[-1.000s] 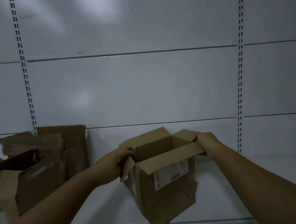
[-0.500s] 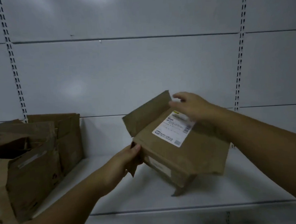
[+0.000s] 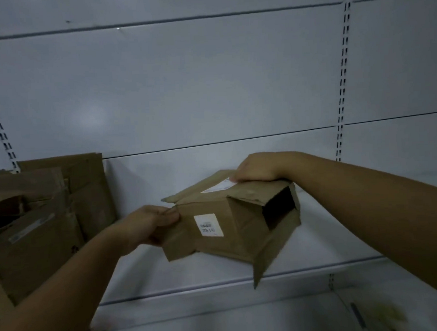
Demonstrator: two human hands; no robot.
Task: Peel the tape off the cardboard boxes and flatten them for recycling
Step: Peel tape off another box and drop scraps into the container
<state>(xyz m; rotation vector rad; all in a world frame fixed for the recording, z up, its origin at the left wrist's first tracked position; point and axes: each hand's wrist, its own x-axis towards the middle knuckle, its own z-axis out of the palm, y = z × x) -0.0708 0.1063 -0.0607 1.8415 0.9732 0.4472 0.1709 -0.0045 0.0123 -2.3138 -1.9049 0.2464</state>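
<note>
Cardboard box (image 3: 230,225) lower than before, left fingers (image 3: 168,216) clamped on its flap (image 3: 177,246), right fingers (image 3: 241,175) curled over top.

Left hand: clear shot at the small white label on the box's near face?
Likely yes: left hand grips the flap right beside the small white label, nothing covers that face of the cardboard box. It must release the flap first.

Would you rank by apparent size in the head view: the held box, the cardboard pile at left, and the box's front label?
1-2. cardboard pile and held box: roughly alike, and the pile is cut off by the frame edge, so I won't rank them.
3. front label: clearly smallest.
</note>
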